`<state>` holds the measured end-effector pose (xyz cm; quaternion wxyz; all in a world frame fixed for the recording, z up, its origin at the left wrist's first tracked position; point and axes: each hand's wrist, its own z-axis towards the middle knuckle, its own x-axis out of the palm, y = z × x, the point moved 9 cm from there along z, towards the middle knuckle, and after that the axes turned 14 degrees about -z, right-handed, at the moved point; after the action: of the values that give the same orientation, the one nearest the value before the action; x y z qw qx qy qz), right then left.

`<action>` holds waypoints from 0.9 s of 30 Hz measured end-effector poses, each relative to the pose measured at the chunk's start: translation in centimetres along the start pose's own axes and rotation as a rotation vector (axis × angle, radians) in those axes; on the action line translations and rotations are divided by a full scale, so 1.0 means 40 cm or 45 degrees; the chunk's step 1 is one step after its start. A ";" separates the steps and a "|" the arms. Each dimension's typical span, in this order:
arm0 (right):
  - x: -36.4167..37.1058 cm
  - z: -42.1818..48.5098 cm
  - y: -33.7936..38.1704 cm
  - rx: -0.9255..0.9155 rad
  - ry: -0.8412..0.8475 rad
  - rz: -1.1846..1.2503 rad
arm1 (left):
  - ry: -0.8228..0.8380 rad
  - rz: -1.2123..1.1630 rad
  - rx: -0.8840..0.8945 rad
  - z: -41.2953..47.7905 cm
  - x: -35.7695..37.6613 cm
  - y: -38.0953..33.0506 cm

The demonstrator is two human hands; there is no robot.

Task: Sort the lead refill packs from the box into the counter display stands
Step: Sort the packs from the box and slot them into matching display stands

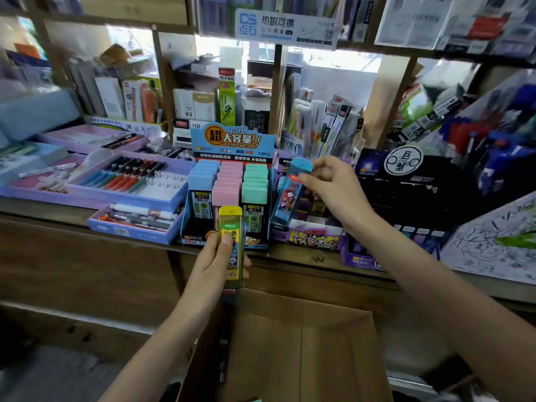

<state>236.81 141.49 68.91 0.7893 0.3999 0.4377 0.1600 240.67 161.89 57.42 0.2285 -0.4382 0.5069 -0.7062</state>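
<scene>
My left hand [216, 261] grips a yellow lead refill pack [230, 245] upright in front of the blue display stand [232, 146], which holds rows of blue, pink and green packs. My right hand [330, 187] pinches a blue lead refill pack [291, 192] and holds it tilted over the purple display stand [307, 236] to the right of the blue one. The open cardboard box [301, 343] sits below the counter edge between my forearms; little of its contents shows.
Purple trays of pens [130, 181] lie on the counter to the left. A black display box [406, 184] and blue pens [499, 140] stand on the right. Wooden shelves packed with stationery rise behind the counter [58, 216].
</scene>
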 end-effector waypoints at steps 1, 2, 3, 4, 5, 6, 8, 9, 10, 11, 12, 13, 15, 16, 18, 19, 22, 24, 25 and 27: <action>-0.001 0.013 -0.005 -0.005 -0.026 -0.011 | 0.002 0.005 -0.008 -0.002 0.001 0.002; 0.002 0.025 -0.010 -0.012 -0.043 -0.031 | 0.003 0.009 -0.013 -0.004 0.001 0.003; 0.008 0.036 -0.014 -0.024 -0.056 -0.069 | 0.001 0.013 -0.018 -0.006 0.000 0.004; 0.013 0.047 -0.017 -0.037 -0.066 -0.117 | -0.002 0.016 -0.024 -0.007 -0.002 0.005; 0.019 0.054 -0.021 -0.050 -0.074 -0.168 | -0.005 0.019 -0.030 -0.008 -0.006 0.006; 0.024 0.061 -0.025 -0.061 -0.079 -0.209 | -0.009 0.022 -0.035 -0.008 -0.009 0.006; 0.032 0.071 -0.037 -0.082 -0.071 -0.255 | -0.017 0.025 -0.045 -0.010 -0.016 0.006; 0.037 0.074 -0.044 -0.086 -0.059 -0.270 | -0.017 0.031 -0.050 -0.011 -0.019 0.006; 0.042 0.077 -0.052 -0.086 -0.047 -0.283 | -0.016 0.037 -0.055 -0.011 -0.020 0.007; 0.047 0.079 -0.058 -0.084 -0.038 -0.296 | -0.014 0.041 -0.059 -0.012 -0.019 0.007; 0.051 0.081 -0.062 -0.086 -0.034 -0.314 | -0.014 0.044 -0.063 -0.012 -0.019 0.008; 0.055 0.082 -0.064 -0.095 -0.036 -0.344 | -0.014 0.045 -0.066 -0.012 -0.018 0.009; 0.068 0.086 -0.064 -0.123 -0.024 -0.448 | -0.009 0.049 -0.072 -0.010 -0.013 0.012; 0.076 0.089 -0.063 -0.136 -0.005 -0.498 | -0.004 0.050 -0.075 -0.010 -0.010 0.013; 0.088 0.094 -0.061 -0.157 0.011 -0.595 | 0.012 0.057 -0.080 -0.011 -0.002 0.015; 0.090 0.096 -0.059 -0.171 0.001 -0.661 | 0.021 0.064 -0.081 -0.011 0.002 0.016; 0.092 0.099 -0.056 -0.204 -0.040 -0.843 | 0.033 0.067 -0.087 -0.014 0.009 0.017; 0.092 0.100 -0.062 -0.199 -0.049 -0.915 | 0.039 0.066 -0.091 -0.017 0.014 0.017; 0.093 0.101 -0.067 -0.182 -0.041 -0.945 | 0.043 0.065 -0.091 -0.018 0.017 0.016; 0.100 0.107 -0.079 -0.125 0.008 -0.984 | 0.045 0.062 -0.089 -0.018 0.023 0.014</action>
<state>242.27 139.79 65.50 0.8081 0.1669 0.5504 -0.1271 239.50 161.34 57.19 0.2211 -0.4208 0.5457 -0.6901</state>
